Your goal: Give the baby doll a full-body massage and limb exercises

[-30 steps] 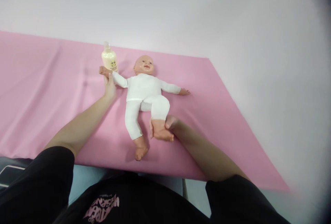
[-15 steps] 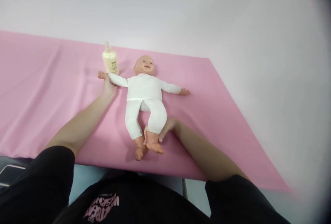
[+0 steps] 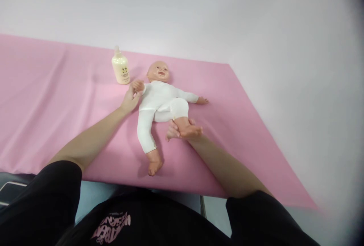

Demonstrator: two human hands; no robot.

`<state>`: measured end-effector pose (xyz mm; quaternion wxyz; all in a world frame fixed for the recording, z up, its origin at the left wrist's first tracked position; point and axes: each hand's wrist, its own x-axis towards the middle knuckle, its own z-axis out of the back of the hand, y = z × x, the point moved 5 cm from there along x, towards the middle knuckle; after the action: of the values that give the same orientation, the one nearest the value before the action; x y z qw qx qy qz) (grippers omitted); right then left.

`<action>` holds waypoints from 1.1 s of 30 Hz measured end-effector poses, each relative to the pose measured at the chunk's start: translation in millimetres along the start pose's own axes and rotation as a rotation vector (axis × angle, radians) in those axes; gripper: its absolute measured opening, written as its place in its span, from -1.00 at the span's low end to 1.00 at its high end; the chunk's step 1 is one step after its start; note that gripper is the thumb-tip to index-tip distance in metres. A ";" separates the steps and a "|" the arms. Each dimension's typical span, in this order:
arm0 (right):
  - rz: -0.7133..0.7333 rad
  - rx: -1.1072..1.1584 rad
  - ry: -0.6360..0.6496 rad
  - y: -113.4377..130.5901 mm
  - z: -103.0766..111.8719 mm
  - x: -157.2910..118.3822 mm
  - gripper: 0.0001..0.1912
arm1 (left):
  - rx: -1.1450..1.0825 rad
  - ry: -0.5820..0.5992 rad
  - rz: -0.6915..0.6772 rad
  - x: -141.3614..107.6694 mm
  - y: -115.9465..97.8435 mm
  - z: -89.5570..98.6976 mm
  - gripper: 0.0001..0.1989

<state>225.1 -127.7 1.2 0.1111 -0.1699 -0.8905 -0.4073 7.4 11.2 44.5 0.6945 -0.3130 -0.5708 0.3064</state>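
Note:
A baby doll (image 3: 157, 94) with a white cloth body lies on its back on the pink sheet, its head toward the far edge. My left hand (image 3: 131, 96) is closed round the doll's arm on the left side, which is bent in toward its shoulder. My right hand (image 3: 178, 129) grips the doll's lower leg on the right side from beneath, and that leg is bent and raised with its foot pointing right. The other leg lies straight toward me. The doll's other arm stretches out to the right.
A bottle of pale yellow liquid (image 3: 121, 69) stands left of the doll's head. The pink sheet (image 3: 51, 105) covers the table, with a white wall behind it and to the right. At the lower left is a dark, flat object with a light edge (image 3: 11, 193).
My left hand has moved right, folding the doll's arm inward. My right hand has lifted the doll's leg, bending it up and to the right, away from the other leg.

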 end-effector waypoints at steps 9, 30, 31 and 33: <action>0.209 0.113 -0.493 22.0 13.1 2.7 -0.54 | 0.318 0.439 -0.278 -6.3 -20.5 -25.9 -0.50; 0.189 -0.042 -0.272 15.3 0.6 3.4 -0.46 | 0.093 0.043 -0.124 -5.4 -3.0 -6.3 -0.49; 0.138 -0.066 -0.209 12.2 -3.9 2.6 -0.43 | 0.009 -0.055 -0.064 -3.3 4.1 -0.7 -0.48; -0.049 -0.134 -0.135 3.1 -11.4 1.1 -0.35 | -0.149 -0.237 0.078 0.6 19.2 11.1 -0.45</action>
<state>226.0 -134.3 11.0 0.0294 -0.1823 -0.8704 -0.4564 -4.8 24.5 31.5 0.5844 -0.3474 -0.6575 0.3248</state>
